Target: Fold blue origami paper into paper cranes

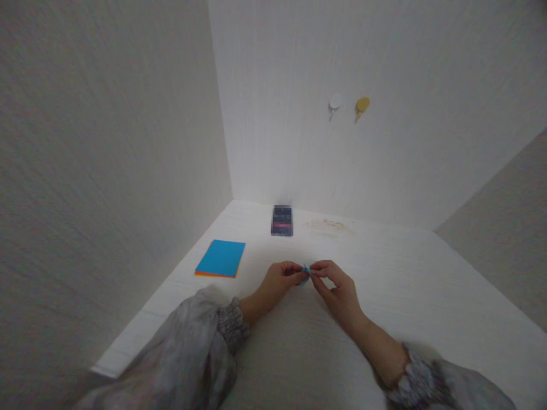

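Observation:
A small light-blue folded paper piece is pinched between both hands above the white tabletop. My left hand, with a ring on one finger, grips it from the left side, thumb and fingers closed together. From the right, my right hand holds its other edge between thumb and fingertips. The fingers cover much of the paper, so its exact shape cannot be made out. Left of my hands lies a stack of square coloured paper, blue on top with orange edges showing beneath.
A phone-like dark device, its screen blurred, stands at the back by the wall. Brownish marks show on the white table to its right. Two hooks, one white and one gold, are on the back wall. Panels rise on both sides.

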Motion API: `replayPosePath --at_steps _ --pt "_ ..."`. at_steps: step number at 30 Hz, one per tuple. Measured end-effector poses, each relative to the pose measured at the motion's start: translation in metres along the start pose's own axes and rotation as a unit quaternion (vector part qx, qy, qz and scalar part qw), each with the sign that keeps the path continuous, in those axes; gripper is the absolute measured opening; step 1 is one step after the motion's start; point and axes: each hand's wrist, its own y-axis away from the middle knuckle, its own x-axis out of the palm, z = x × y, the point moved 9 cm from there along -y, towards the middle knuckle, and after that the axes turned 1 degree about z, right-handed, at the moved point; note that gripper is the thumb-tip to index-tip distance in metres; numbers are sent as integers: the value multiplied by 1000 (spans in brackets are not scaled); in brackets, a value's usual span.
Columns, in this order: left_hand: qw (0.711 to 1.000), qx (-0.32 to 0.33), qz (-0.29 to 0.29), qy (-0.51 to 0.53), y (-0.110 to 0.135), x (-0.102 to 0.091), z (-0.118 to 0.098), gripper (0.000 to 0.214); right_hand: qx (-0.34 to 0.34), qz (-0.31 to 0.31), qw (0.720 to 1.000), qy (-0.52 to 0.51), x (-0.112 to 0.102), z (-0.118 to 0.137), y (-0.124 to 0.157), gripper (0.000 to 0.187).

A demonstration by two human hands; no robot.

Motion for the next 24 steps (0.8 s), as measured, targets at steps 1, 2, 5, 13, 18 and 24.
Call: replayPosePath --at_steps 1,2,5,13,18,24 --pt "1000 5 0 2 0 0 -2 23 0 8 1000 -3 1 0 0 8" --pt "1000 8 0 3 0 0 -3 22 1 17 1000 -9 2 0 0 8" --pt "1000 9 22 17 2 3 -6 24 21 33 998 -55 2 -5 0 7" --pt "988 -54 129 63 10 23 0 33 202 112 956 -183 23 -40 4 28" --pt "988 -69 119 71 10 20 1 32 196 173 944 -201 36 -34 7 28" --pt "990 -68 108 54 6 14 1 28 212 169 942 -199 35 -44 8 19"
